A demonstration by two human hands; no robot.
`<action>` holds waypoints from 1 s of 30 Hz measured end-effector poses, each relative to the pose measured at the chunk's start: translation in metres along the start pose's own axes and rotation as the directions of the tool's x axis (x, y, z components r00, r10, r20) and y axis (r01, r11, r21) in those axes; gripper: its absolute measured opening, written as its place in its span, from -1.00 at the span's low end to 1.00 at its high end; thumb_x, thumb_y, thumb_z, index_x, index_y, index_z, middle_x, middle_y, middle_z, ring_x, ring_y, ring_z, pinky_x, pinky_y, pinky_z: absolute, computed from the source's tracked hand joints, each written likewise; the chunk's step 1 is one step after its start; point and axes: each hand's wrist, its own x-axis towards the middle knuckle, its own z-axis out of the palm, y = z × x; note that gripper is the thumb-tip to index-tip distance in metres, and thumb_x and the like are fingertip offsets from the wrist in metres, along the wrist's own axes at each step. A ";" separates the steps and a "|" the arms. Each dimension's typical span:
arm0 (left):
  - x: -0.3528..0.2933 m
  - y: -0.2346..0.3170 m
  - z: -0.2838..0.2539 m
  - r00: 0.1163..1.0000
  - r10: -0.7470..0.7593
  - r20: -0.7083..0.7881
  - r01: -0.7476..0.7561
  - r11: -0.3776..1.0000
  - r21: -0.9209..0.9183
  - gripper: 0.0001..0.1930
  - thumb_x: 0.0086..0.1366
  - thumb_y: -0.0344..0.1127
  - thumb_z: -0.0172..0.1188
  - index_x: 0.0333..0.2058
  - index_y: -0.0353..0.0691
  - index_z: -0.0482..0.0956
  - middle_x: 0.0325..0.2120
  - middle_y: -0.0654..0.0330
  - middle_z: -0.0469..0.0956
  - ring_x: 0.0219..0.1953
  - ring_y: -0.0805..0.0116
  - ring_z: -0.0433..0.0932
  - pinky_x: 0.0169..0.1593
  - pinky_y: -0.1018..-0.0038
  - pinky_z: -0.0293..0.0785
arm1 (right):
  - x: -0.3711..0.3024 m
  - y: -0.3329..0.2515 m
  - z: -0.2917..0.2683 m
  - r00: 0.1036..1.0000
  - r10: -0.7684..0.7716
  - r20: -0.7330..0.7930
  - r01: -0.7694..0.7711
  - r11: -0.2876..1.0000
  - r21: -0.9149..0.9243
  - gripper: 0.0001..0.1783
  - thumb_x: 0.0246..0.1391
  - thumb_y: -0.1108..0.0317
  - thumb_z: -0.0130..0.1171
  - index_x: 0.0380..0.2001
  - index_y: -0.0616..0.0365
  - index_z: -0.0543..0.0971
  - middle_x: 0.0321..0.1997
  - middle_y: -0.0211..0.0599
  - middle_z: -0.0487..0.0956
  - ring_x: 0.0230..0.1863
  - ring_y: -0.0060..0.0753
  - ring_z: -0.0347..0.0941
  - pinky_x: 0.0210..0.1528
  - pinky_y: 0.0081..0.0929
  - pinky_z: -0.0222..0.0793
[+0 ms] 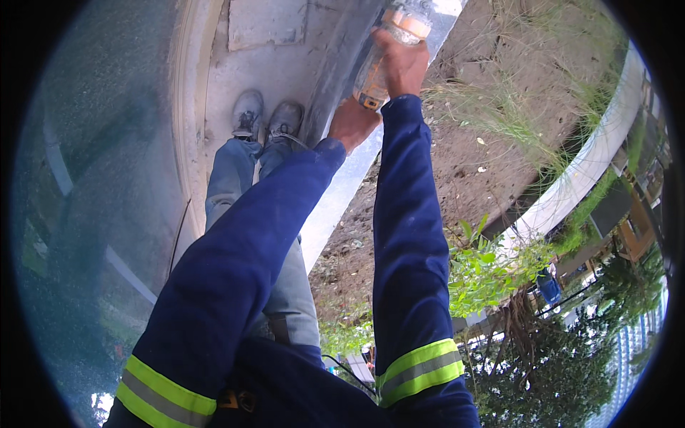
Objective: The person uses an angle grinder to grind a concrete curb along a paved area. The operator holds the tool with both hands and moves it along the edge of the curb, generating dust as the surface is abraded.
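A dusty yellow-and-black power tool, by its shape an angle grinder (372,80), lies along the top of a pale concrete ledge (334,222) at the upper middle. My right hand (405,65) is closed around its body near the far end. At its near end my left hand (354,124) grips the rear part, with most of those fingers hidden behind the tool. The grinder's far end is pale and blurred, close to the upper edge of the view, so I cannot make out its disc or the contact with the ledge.
My shoes (248,114) stand on a narrow concrete strip left of the ledge. A large glass pane (107,214) with a pale frame (187,100) rises at the left. Right of the ledge lies soil (471,135) with grass tufts (510,118), a leafy plant (485,274) and a curved white kerb (578,171).
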 end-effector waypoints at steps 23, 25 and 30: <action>-0.024 -0.081 0.019 0.993 0.094 -0.070 -0.097 0.994 -0.041 -0.49 0.10 -0.33 0.30 0.04 -0.44 0.57 -0.13 -0.37 0.72 0.02 -0.40 0.68 0.10 -0.08 0.63 | -0.060 0.012 -0.001 0.988 0.153 0.002 -0.152 0.986 -0.068 -0.23 -0.08 0.15 0.63 0.11 0.41 0.59 0.00 -0.02 0.75 -0.04 -0.19 0.70 0.08 -0.23 0.61; -0.013 -0.059 0.013 0.989 0.140 -0.053 -0.141 0.990 -0.020 -0.48 0.10 -0.31 0.31 0.05 -0.44 0.56 -0.10 -0.38 0.71 0.05 -0.39 0.68 0.10 -0.08 0.64 | -0.037 0.008 0.000 0.994 0.112 0.007 -0.111 0.992 -0.060 -0.27 -0.07 0.14 0.61 0.08 0.41 0.62 -0.02 -0.04 0.76 -0.06 -0.20 0.70 0.07 -0.23 0.61; 0.012 0.001 0.000 0.995 0.092 -0.028 -0.092 0.996 -0.001 -0.55 0.11 -0.30 0.30 -0.04 -0.47 0.63 -0.15 -0.40 0.73 0.03 -0.37 0.71 0.10 -0.06 0.64 | 0.012 -0.006 0.006 1.000 -0.006 -0.003 0.006 1.000 0.004 -0.31 -0.06 0.14 0.60 0.04 0.44 0.66 -0.09 -0.06 0.77 -0.15 -0.23 0.70 -0.01 -0.24 0.63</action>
